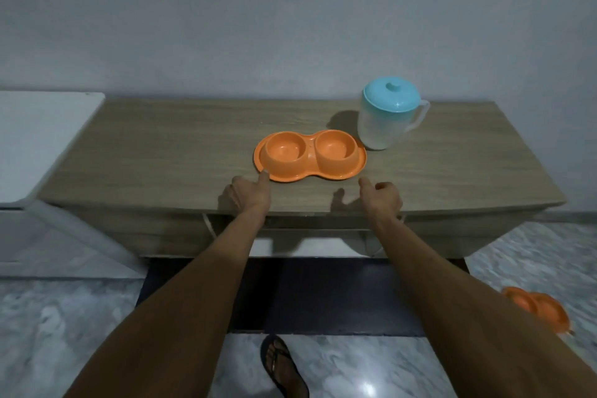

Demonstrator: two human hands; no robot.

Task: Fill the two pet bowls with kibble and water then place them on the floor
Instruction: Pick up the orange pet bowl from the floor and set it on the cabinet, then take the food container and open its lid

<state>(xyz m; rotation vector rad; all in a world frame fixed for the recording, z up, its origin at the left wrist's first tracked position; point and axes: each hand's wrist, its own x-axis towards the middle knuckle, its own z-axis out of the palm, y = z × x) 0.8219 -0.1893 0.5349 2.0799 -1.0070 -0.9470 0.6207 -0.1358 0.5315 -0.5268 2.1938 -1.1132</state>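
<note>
Two hands reach for an orange double bowl on a wooden table.

The table (161,145) stands against a grey wall, over a marble floor (64,317). The double bowl (310,155) lies long-ways left to right, beside a blue-lidded jug (387,116). The left hand (248,192) touches its rim, holding nothing; the right hand (381,195), thumb out, is near it, empty.

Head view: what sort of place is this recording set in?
Probably a room in a home: a wood-grain cabinet against a plain wall, a marbled tile floor, and an orange double pet bowl beside a lidded plastic pitcher.
</note>
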